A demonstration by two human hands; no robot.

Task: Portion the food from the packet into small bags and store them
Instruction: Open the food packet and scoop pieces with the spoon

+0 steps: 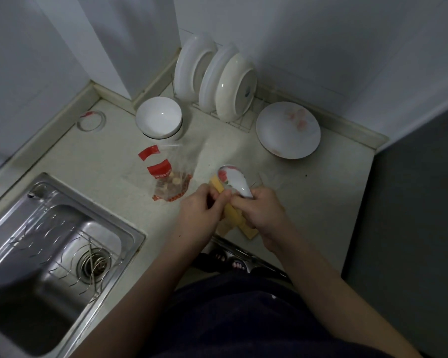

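Where the 2 hands meet near the front edge of the pale tabletop (321, 192), the left hand (201, 206) has its fingers curled, its grip pinching the yellow strips (247, 229) that run from under the fingers toward the tabletop's edge. What these strips are cannot be told. The right hand (263, 211) touches the left at the fingertips; its grip is closed round the handle of a white spoon (233, 180) with a red flower print, whose bowl points away from the person and lies over the far end of the strips.

The packet (170, 177), clear plastic with red labels, stands just left of the hands, open at the top, with round pale and brown pieces of food in its bottom. A steel sink (49, 228) lies to the left. Near the wall are a white bowl (158, 117), 3 plates upright in a wire rack (225, 86), and 1 flat plate (288, 130) with faint pink marks.
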